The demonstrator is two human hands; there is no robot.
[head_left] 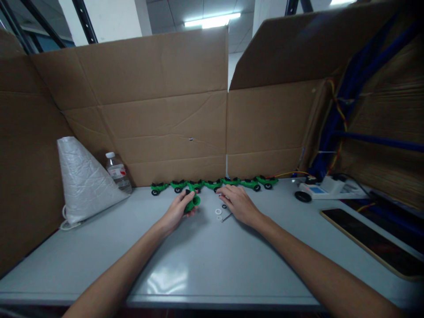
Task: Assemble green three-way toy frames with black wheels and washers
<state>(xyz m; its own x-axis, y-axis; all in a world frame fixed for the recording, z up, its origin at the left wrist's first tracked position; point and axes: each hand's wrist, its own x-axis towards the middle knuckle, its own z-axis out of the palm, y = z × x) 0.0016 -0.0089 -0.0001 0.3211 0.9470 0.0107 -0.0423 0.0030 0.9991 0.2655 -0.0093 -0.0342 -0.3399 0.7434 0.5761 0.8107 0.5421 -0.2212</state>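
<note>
My left hand (pixel 180 207) is closed around a green plastic fitting (pixel 195 201) whose round open end faces me. My right hand (pixel 239 203) hovers low over the table, fingers stretched forward and slightly bent, thumb apart; nothing shows in it, though the space under the palm is hidden. Close to its thumb lie a white ring (pixel 218 211), a smaller black ring (pixel 224 206) and a thin metal pin (pixel 227 217) with a small pale piece at one end. Behind both hands, several green fittings with black parts (pixel 247 183) form a row along the cardboard.
Cardboard walls (pixel 165 132) enclose the back and sides of the white table (pixel 205 274). At left stand a silver padded bag (pixel 86 185) and a water bottle (pixel 117 171). A power strip (pixel 334 187), a black ring-shaped object (pixel 303 196) and a phone (pixel 374 240) lie at right.
</note>
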